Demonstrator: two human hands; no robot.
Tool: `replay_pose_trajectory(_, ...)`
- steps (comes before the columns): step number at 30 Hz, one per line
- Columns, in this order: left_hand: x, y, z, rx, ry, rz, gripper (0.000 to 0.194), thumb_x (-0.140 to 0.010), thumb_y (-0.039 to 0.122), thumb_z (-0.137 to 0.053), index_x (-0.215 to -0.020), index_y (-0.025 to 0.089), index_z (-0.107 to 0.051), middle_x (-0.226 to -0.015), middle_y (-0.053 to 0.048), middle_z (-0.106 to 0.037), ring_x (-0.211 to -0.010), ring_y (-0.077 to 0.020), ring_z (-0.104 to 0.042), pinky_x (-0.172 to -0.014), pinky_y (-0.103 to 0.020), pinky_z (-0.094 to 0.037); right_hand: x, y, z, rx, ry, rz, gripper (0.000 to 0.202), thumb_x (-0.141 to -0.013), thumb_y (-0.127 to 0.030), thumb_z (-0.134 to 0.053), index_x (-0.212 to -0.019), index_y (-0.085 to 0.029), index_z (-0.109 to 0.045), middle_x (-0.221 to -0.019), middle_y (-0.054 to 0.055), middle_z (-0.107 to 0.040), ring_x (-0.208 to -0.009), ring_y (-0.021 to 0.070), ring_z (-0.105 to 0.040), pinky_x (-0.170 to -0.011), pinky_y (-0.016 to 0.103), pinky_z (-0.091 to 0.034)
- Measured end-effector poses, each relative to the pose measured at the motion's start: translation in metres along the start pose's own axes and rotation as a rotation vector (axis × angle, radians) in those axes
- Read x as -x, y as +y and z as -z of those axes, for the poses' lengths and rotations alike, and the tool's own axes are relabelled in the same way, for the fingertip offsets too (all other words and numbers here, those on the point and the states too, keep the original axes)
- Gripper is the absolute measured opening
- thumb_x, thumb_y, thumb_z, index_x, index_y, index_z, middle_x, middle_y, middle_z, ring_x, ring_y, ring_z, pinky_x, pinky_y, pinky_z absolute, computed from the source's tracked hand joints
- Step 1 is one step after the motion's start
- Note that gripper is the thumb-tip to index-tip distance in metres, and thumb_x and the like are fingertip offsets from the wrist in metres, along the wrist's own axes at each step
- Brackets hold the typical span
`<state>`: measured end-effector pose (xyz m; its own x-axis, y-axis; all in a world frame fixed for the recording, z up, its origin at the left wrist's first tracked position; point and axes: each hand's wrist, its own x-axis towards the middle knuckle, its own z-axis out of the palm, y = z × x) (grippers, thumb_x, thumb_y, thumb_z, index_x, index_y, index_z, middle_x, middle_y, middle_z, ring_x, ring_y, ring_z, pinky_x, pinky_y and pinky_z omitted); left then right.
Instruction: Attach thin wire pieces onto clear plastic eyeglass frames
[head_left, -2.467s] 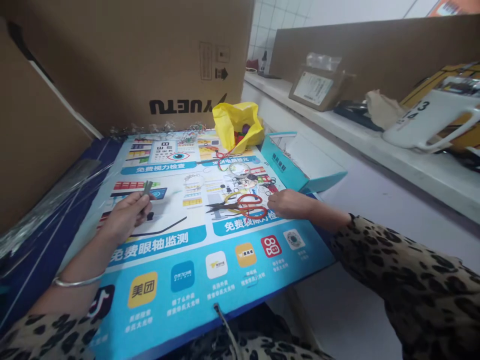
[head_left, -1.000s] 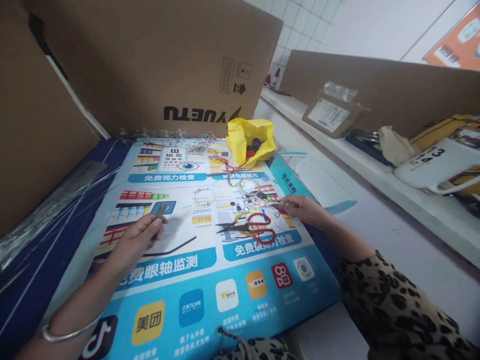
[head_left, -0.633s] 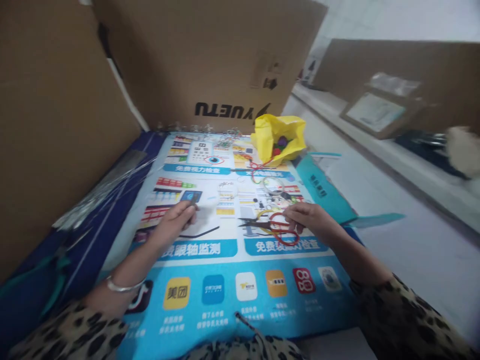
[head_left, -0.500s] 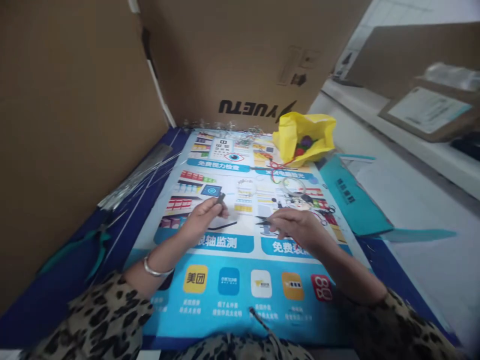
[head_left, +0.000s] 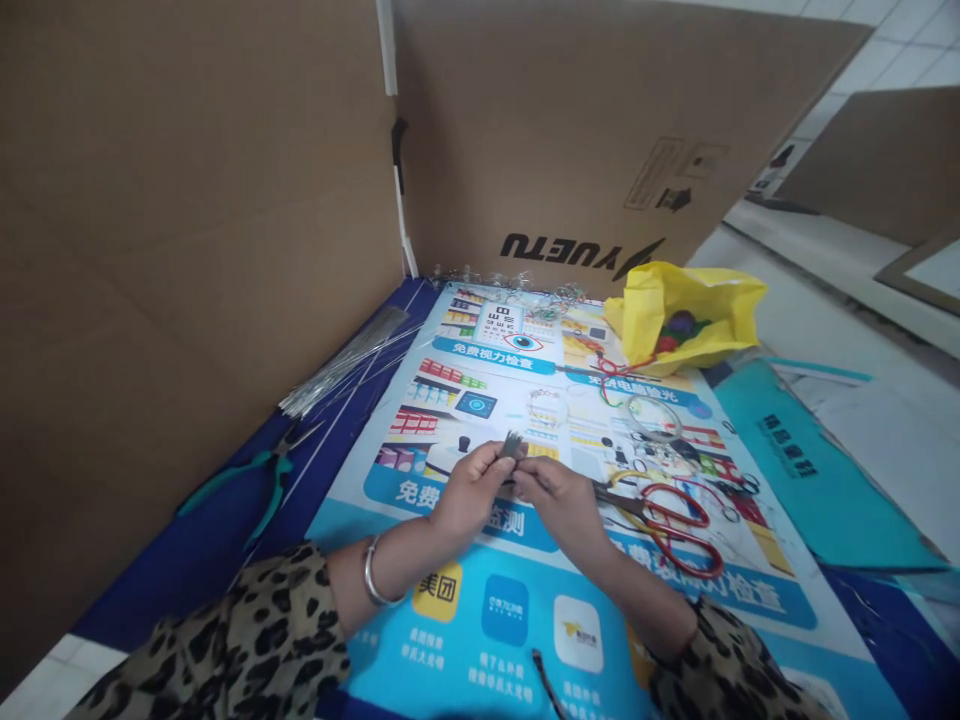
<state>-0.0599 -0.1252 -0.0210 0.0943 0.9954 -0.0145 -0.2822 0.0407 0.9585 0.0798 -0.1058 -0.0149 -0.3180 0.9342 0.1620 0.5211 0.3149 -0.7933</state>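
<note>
My left hand [head_left: 472,490] is pinching a short, grey-green bundle of thin strips [head_left: 511,445] over the printed blue-and-white poster [head_left: 592,620]. My right hand [head_left: 559,500] is now joining it, bringing both to the bundle; its grip I cannot tell. Beyond, a bright yellow bag [head_left: 727,312] is sitting open.

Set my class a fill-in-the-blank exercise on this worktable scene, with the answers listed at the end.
1. The hand with the silver bangle at its wrist is the person's ____ hand.
2. Beside the right hand lie scissors with ____ handles.
3. The bag holding small red and purple things is ____.
4. Left of both hands, the pliers lie on a dark ____ surface.

Missing words: left; red; yellow; blue.
</note>
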Motion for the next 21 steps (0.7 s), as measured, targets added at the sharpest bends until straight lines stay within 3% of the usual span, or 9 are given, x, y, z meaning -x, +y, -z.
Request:
replay_pose_trajectory(5, 0.001, 0.0, 0.001, -0.035, -0.015, 0.008, 0.022, -0.083, 0.036, -0.049, -0.096, 0.021, -0.059, -0.099, -0.006, -0.063, -0.094, -0.0211, -0.057, -0.081, -0.033, -0.046, 0.004, -0.001, -0.002, 0.101, -0.008, 0.085, 0.017, -0.082, -0.028, -0.047, -0.076, -0.024, -0.062, -0.074, 0.001, -0.067, -0.069, 0.0168, -0.062, -0.064, 0.029, -0.051)
replay_pose_trajectory(9, 0.001, 0.004, 0.0, -0.052, 0.054, -0.006, 0.02, -0.085, 0.035, -0.046, -0.091, 0.022, -0.058, -0.095, -0.005, -0.063, -0.095, -0.0197, -0.056, -0.087, -0.031, -0.041, -0.007, -0.004, 0.03, 0.311, -0.014, 0.155, 0.022, -0.084, -0.034, -0.045, -0.091, -0.028, -0.064, -0.09, 0.001, -0.069, -0.078, 0.0195, -0.064, -0.069, 0.031, -0.053)
replay_pose_trajectory(12, 0.001, 0.008, -0.003, -0.049, 0.037, 0.009, 0.021, -0.085, 0.037, -0.044, -0.086, 0.019, -0.056, -0.082, -0.003, -0.062, -0.084, -0.018, -0.057, -0.083, -0.031, -0.041, -0.037, -0.002, 0.073, 0.527, 0.045, 0.115, 0.028, -0.087, -0.03, -0.041, -0.105, -0.022, -0.061, -0.105, 0.006, -0.065, -0.093, 0.0212, -0.061, -0.085, 0.034, -0.047)
replay_pose_trajectory(13, 0.001, 0.009, -0.004, -0.053, 0.029, 0.015, 0.022, -0.086, 0.037, -0.043, -0.085, 0.019, -0.055, -0.078, -0.003, -0.06, -0.08, -0.0171, -0.056, -0.08, -0.03, -0.041, -0.051, 0.0, 0.087, 0.791, 0.004, 0.086, 0.029, -0.089, -0.029, -0.036, -0.108, -0.023, -0.058, -0.108, 0.004, -0.064, -0.097, 0.0186, -0.059, -0.087, 0.031, -0.045)
replay_pose_trajectory(15, 0.0, 0.011, -0.005, -0.072, 0.023, 0.023, 0.022, -0.087, 0.036, -0.042, -0.084, 0.017, -0.054, -0.072, -0.001, -0.057, -0.074, -0.0149, -0.053, -0.076, -0.027, -0.04, -0.081, 0.007, 0.108, 0.935, -0.03, 0.046, 0.025, -0.087, -0.025, -0.041, -0.104, -0.02, -0.06, -0.104, 0.007, -0.064, -0.097, 0.0211, -0.059, -0.084, 0.033, -0.045)
replay_pose_trajectory(19, -0.001, 0.014, -0.004, -0.088, 0.01, 0.036, 0.02, -0.087, 0.033, -0.041, -0.086, 0.017, -0.053, -0.07, 0.001, -0.054, -0.065, -0.0114, -0.047, -0.068, -0.023, -0.038, -0.134, 0.029, 0.118, 1.099, -0.139, 0.003, 0.017, -0.085, -0.015, -0.046, -0.089, -0.013, -0.063, -0.09, 0.011, -0.065, -0.088, 0.021, -0.06, -0.074, 0.033, -0.047)
replay_pose_trajectory(21, -0.003, 0.013, -0.003, -0.077, 0.004, 0.047, 0.019, -0.088, 0.032, -0.04, -0.087, 0.017, -0.052, -0.07, 0.001, -0.053, -0.063, -0.0104, -0.044, -0.064, -0.022, -0.037, -0.149, 0.038, 0.114, 1.139, -0.195, -0.003, 0.016, -0.086, -0.021, -0.049, -0.092, -0.012, -0.06, -0.093, 0.008, -0.062, -0.088, 0.0183, -0.059, -0.075, 0.034, -0.048)
